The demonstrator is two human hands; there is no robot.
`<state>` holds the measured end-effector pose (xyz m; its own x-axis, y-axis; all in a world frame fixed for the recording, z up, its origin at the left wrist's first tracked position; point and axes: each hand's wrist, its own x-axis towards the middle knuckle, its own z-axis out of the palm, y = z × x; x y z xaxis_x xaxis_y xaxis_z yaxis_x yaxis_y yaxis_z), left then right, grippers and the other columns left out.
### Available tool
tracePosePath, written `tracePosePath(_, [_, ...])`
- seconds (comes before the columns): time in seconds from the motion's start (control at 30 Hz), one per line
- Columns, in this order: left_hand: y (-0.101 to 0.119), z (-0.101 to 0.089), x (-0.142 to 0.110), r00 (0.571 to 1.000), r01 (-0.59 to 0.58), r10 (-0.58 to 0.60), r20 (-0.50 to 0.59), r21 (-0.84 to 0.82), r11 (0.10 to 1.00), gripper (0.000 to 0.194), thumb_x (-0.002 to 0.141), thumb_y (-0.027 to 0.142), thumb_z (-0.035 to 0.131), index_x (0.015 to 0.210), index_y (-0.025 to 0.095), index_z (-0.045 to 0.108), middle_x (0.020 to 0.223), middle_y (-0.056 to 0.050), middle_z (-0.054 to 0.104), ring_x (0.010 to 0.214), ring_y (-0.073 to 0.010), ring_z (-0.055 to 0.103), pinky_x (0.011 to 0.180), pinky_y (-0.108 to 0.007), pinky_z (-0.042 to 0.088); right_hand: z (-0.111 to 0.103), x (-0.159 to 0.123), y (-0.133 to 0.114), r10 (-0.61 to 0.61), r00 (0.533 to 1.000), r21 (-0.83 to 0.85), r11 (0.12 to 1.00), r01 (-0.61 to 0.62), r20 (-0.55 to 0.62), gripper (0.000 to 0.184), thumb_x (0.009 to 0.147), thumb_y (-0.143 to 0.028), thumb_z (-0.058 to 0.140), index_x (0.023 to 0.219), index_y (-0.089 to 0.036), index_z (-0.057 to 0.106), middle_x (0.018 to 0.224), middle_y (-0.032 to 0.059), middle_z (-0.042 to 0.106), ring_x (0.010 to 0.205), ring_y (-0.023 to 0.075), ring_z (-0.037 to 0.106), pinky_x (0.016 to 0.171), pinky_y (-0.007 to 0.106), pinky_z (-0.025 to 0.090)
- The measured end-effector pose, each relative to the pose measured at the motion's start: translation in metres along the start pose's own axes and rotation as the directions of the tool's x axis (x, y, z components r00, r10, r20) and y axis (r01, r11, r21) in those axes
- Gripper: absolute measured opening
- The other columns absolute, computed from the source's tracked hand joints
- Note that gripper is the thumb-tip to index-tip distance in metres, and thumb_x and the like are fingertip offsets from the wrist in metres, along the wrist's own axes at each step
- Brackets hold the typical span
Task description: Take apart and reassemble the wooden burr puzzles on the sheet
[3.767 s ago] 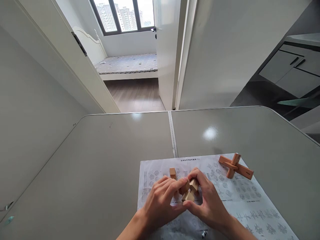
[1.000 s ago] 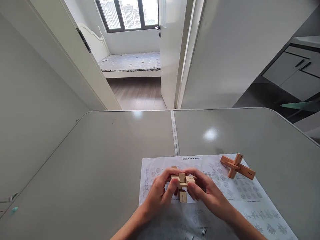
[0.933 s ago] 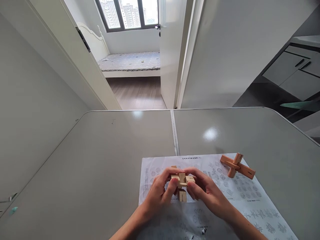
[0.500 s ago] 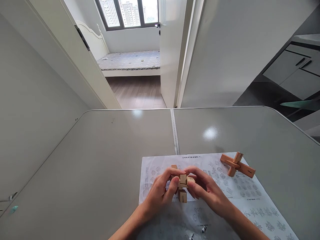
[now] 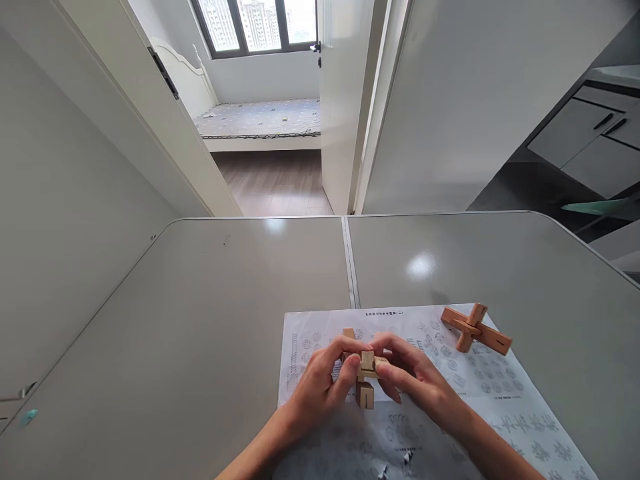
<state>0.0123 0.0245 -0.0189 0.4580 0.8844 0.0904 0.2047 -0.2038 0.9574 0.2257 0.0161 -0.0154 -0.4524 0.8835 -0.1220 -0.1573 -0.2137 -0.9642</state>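
Between my two hands is a pale wooden interlocking puzzle (image 5: 367,395), its blocks crossing each other, held just over a printed sheet. My left hand (image 5: 327,377) is closed on its left side, index finger across the top and thumb against the front. My right hand (image 5: 413,373) pinches the right-hand block between thumb and fingers. Part of the puzzle is hidden behind the fingers. To the right, a darker reddish wooden cross-shaped puzzle (image 5: 493,339) rests on the sheet, apart from both hands.
The printed instruction sheet (image 5: 500,380) with diagrams lies on the grey table (image 5: 225,333). Small dark and silvery scraps (image 5: 407,457) are on the sheet near me. A seam strip (image 5: 350,263) splits the tabletop. Beyond it are an open door (image 5: 345,100) and a bed (image 5: 260,120).
My right fingers have shifted slightly, with the lower ones spread down a little more. The pale puzzle's lower block sits marginally lower. The reddish puzzle has stayed put.
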Motion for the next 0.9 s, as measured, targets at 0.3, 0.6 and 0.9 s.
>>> tracePosePath(0.3, [0.0037, 0.0015, 0.0023, 1.0, -0.004, 0.006, -0.029, 0.041, 0.999, 0.032, 0.111, 0.039, 0.039, 0.108, 0.021, 0.064, 0.072, 0.003, 0.057, 0.061, -0.0114, 0.047, 0.062, -0.023, 0.038, 0.0001, 0.0012, -0.0039, 0.055, 0.998, -0.012, 0.998, -0.055, 0.028, 0.034, 0.103, -0.054, 0.064, 0.104, -0.02, 0.062, 0.065, -0.0057, 0.049, 0.058, 0.0121, 0.044, 0.063, 0.029, 0.04])
tracePosePath(0.6, [0.003, -0.0002, 0.0021, 1.0, 0.009, -0.009, -0.013, 0.027, 1.0, 0.031, 0.111, 0.039, 0.04, 0.108, 0.02, 0.066, 0.069, 0.005, 0.052, 0.06, -0.0111, 0.044, 0.061, -0.023, 0.036, -0.0021, -0.0007, -0.0034, 0.077, 0.996, 0.023, 0.997, -0.078, 0.046, 0.031, 0.102, -0.051, 0.065, 0.104, -0.02, 0.063, 0.068, -0.0058, 0.053, 0.055, 0.0105, 0.047, 0.063, 0.028, 0.04])
tracePosePath(0.9, [0.0037, 0.0018, 0.0059, 0.995, 0.096, -0.095, 0.018, -0.145, 0.985, 0.044, 0.111, 0.053, 0.038, 0.112, 0.019, 0.066, 0.079, 0.0, 0.059, 0.067, -0.0137, 0.054, 0.065, -0.026, 0.045, 0.0025, 0.0027, -0.0025, 0.082, 0.997, 0.031, 0.996, -0.082, -0.005, 0.034, 0.103, -0.054, 0.062, 0.106, -0.021, 0.061, 0.072, -0.0064, 0.056, 0.049, 0.0091, 0.047, 0.068, 0.031, 0.045])
